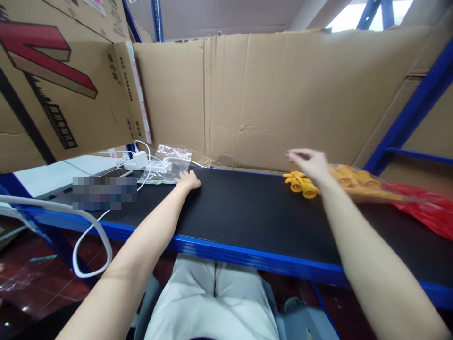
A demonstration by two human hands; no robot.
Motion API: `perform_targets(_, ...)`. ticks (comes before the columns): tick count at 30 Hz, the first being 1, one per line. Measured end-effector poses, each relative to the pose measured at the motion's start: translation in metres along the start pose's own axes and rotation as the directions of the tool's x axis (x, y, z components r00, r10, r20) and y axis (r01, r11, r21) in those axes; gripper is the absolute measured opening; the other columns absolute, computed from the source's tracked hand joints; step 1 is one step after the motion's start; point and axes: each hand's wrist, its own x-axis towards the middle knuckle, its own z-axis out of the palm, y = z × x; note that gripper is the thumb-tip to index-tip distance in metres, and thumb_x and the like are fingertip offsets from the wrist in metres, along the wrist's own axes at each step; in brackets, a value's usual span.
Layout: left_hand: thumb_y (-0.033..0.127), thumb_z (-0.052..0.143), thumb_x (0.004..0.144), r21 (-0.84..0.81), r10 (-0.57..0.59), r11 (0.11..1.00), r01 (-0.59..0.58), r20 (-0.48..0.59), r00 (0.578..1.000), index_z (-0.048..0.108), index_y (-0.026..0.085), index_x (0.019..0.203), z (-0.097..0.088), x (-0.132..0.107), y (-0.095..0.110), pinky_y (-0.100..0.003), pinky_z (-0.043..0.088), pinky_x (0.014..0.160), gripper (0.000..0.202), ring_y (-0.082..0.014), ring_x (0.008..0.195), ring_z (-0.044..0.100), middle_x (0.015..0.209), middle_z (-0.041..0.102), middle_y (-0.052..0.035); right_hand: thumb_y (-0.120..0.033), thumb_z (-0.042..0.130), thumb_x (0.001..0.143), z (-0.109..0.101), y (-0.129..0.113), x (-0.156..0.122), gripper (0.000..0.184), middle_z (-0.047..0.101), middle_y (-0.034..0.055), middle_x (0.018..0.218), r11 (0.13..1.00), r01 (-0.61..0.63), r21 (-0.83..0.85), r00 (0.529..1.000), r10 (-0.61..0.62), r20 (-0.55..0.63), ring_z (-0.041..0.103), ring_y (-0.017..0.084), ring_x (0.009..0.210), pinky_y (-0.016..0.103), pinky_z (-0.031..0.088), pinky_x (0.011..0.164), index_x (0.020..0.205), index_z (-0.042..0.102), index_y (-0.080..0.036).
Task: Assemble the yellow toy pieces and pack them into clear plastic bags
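My left hand [188, 180] lies on the black shelf top [240, 212], palm down with its fingers spread. Its fingertips touch the right edge of a clear plastic bag [173, 155], which has a coloured strip along its lower edge. My right hand [311, 164] is raised over the right side of the shelf, thumb and fingers pinched together; whatever is between them is too small to make out. Just below it sit several yellow plastic pieces with round cup-like ends [300, 184]. Behind my right wrist, more yellow pieces [354, 178] lie in a clear bag.
A red plastic bag [424, 205] lies at the far right. On the left are a white power strip [159, 165] with plugs and cables, and a blurred-out item [104, 192]. Cardboard [283, 99] walls the back; a large box [71, 85] overhangs the left. A blue rail [247, 255] edges the front.
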Motion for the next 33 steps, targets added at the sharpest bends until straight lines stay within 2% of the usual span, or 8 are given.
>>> perform_targets(5, 0.049, 0.034, 0.079, 0.039, -0.079, 0.996, 0.075, 0.114, 0.99, 0.026, 0.012, 0.134, 0.006, 0.007, -0.001, -0.059, 0.024, 0.094, 0.066, -0.0369, 0.129, 0.017, 0.141, 0.019, -0.0212, -0.026, 0.048, 0.076, 0.018, 0.03, -0.021, 0.035, 0.06, 0.0112, 0.108, 0.906, -0.074, -0.416, 0.979, 0.145, 0.141, 0.053, 0.027, 0.103, 0.041, 0.041, 0.088, 0.106, 0.061, -0.014)
perform_targets(11, 0.055, 0.029, 0.08, 0.133, 0.093, 0.983, -0.13, 0.253, 0.963, 0.022, 0.013, 0.137, 0.0, -0.005, 0.009, -0.051, 0.023, 0.099, 0.071, -0.0345, 0.129, 0.018, 0.142, 0.016, -0.02, -0.031, 0.046, 0.075, 0.018, 0.044, -0.023, 0.041, 0.054, 0.0103, 0.118, 0.809, -0.049, -0.586, 0.953, 0.213, 0.214, 0.049, 0.028, 0.108, 0.043, 0.039, 0.088, 0.112, 0.058, -0.017)
perform_targets(14, 0.06, 0.033, 0.078, 0.097, 0.273, 0.938, -0.333, 0.383, 0.882, 0.02, 0.017, 0.138, -0.01, -0.023, 0.021, -0.047, 0.02, 0.102, 0.075, -0.0318, 0.13, 0.016, 0.143, 0.011, -0.0151, -0.032, 0.047, 0.074, 0.019, 0.039, -0.022, 0.042, 0.055, 0.0113, 0.117, 0.787, -0.018, -0.616, 0.938, 0.227, 0.262, 0.049, 0.028, 0.107, 0.042, 0.04, 0.085, 0.112, 0.058, -0.017)
perform_targets(18, 0.062, 0.045, 0.07, -0.171, 0.577, 0.808, -0.564, 0.425, 0.698, 0.033, 0.029, 0.132, -0.02, -0.04, 0.031, -0.04, 0.022, 0.103, 0.071, -0.025, 0.129, 0.023, 0.141, 0.021, -0.0038, -0.031, 0.047, 0.075, 0.02, 0.03, -0.023, 0.042, 0.058, 0.0103, 0.112, 0.783, 0.005, -0.622, 0.904, 0.262, 0.337, 0.051, 0.027, 0.105, 0.041, 0.042, 0.082, 0.113, 0.057, -0.019)
perform_targets(21, 0.055, 0.051, 0.071, -0.352, 0.694, 0.72, -0.598, 0.364, 0.621, 0.042, 0.034, 0.125, -0.025, -0.043, 0.029, -0.033, 0.026, 0.1, 0.059, -0.0196, 0.126, 0.031, 0.137, 0.033, 0.0015, -0.03, 0.047, 0.075, 0.019, 0.023, -0.025, 0.041, 0.058, 0.0087, 0.112, 0.782, -0.012, -0.623, 0.887, 0.295, 0.355, 0.051, 0.027, 0.105, 0.04, 0.042, 0.082, 0.114, 0.056, -0.02)
perform_targets(25, 0.046, 0.048, 0.077, -0.59, 0.765, 0.631, -0.504, 0.368, 0.528, 0.043, 0.033, 0.124, -0.03, -0.042, 0.023, -0.024, 0.038, 0.088, 0.049, -0.0132, 0.115, 0.046, 0.124, 0.051, 0.0023, -0.032, 0.048, 0.076, 0.02, 0.019, -0.026, 0.043, 0.057, 0.0092, 0.115, 0.787, -0.007, -0.616, 0.876, 0.303, 0.376, 0.051, 0.026, 0.106, 0.041, 0.041, 0.084, 0.117, 0.054, -0.019)
perform_targets(28, 0.041, 0.046, 0.08, -0.716, 0.774, 0.579, -0.391, 0.331, 0.54, 0.049, 0.023, 0.121, -0.029, -0.04, 0.023, -0.023, 0.042, 0.081, 0.045, -0.0134, 0.101, 0.055, 0.103, 0.065, -0.0042, -0.033, 0.049, 0.077, 0.026, 0.017, -0.026, 0.047, 0.053, 0.0115, 0.119, 0.835, 0.049, -0.548, 0.908, 0.192, 0.373, 0.049, 0.026, 0.109, 0.04, 0.039, 0.089, 0.12, 0.05, -0.016)
perform_targets(33, 0.033, 0.045, 0.081, -0.719, 0.698, 0.566, -0.404, 0.156, 0.699, 0.054, 0.01, 0.113, -0.013, -0.029, 0.031, -0.027, 0.045, 0.072, 0.041, -0.0145, 0.074, 0.062, 0.073, 0.069, -0.0079, -0.032, 0.042, 0.082, 0.041, 0.001, -0.029, 0.047, 0.045, 0.0087, 0.129, 0.928, 0.223, -0.299, 0.929, -0.11, 0.353, 0.043, 0.021, 0.116, 0.037, 0.034, 0.097, 0.126, 0.043, -0.016)
